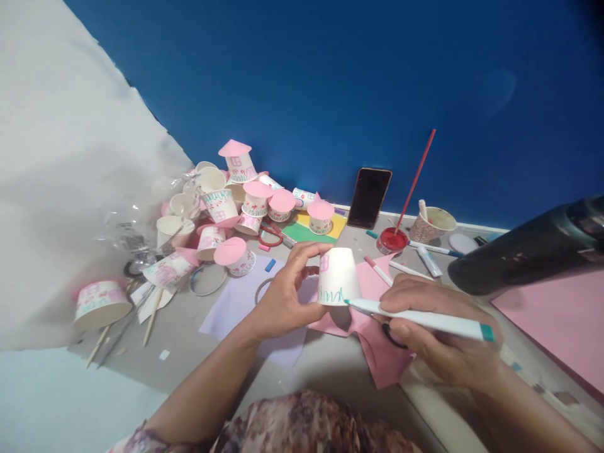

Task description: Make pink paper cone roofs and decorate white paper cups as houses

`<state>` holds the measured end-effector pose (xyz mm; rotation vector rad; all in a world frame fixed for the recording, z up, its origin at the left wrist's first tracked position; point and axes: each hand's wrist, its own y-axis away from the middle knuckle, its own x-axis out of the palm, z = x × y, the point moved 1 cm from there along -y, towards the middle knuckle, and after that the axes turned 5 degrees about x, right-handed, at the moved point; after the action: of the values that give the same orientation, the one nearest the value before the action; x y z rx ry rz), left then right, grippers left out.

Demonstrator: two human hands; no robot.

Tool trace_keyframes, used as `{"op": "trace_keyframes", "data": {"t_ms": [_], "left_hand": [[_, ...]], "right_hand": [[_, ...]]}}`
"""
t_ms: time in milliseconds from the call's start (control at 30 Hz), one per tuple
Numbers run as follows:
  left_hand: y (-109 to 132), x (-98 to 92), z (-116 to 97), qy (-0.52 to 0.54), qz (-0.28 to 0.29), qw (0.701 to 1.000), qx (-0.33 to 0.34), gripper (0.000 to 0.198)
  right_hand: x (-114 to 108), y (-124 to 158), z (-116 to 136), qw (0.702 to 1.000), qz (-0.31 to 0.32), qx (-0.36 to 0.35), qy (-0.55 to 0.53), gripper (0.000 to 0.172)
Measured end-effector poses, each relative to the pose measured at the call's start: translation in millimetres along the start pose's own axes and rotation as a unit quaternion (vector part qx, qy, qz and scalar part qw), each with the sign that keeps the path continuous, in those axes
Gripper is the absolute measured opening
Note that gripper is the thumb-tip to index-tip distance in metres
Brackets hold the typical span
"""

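Note:
My left hand (290,289) grips a white paper cup (340,274) held upside down, thumb near its rim and fingers at the base. A pink window is drawn on the cup's left side, and green zigzag strokes run along the lower edge. In my right hand (438,333) is a white marker (425,319) with a green end, its green tip touching the cup near the rim. Under the hands lie pink paper (382,358) and lilac paper (231,302). A dark scissors loop shows partly behind my right hand.
Decorated cups with pink paper roofs (234,148) are heaped at the left. A phone (370,197) leans on the blue wall. Red paint pot (392,240) with a stick, a patterned cup (431,224) and a large dark bottle (523,245) stand right. Pink sheet (557,321) lies far right.

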<state>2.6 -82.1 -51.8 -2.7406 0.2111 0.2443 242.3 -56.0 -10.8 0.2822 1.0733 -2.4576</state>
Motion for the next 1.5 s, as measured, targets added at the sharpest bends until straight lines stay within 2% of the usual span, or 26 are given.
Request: {"op": "trace_keyframes", "data": {"t_ms": [333,467,633,800,900,1000,1200,1433,1500], "left_hand": [[0,3.1,2,0.017,0.015,1.0,0.007,0.079],[1,3.7,4,0.044,0.003,0.999,0.004,0.077],[1,4.4,6,0.086,-0.007,0.996,0.002,0.074],[1,5.8,7,0.1,-0.021,0.995,-0.013,0.073],[2,7.0,8,0.112,-0.024,0.993,-0.017,0.072],[2,7.9,9,0.128,-0.02,0.991,-0.01,0.071],[2,8.8,10,0.147,-0.019,0.989,-0.025,0.072],[1,11.6,9,0.14,0.005,0.99,-0.025,0.074],[1,12.1,9,0.142,0.007,0.99,-0.018,0.075]], "right_hand": [[-3,3,-3,0.999,-0.001,0.01,0.037,0.022],[-5,3,-2,1.0,0.007,0.018,0.018,0.022],[-4,0,-1,0.999,-0.013,0.02,0.039,0.023],[-5,-2,3,1.0,0.001,0.012,0.022,0.02],[-7,0,2,0.998,-0.021,0.026,0.047,0.021],[-8,1,2,0.997,-0.038,0.035,0.06,0.02],[-9,-3,7,0.999,-0.009,0.007,0.036,0.022],[-9,0,3,0.998,-0.031,0.026,0.053,0.023],[-9,-1,4,0.999,-0.019,0.03,0.035,0.022]]}}
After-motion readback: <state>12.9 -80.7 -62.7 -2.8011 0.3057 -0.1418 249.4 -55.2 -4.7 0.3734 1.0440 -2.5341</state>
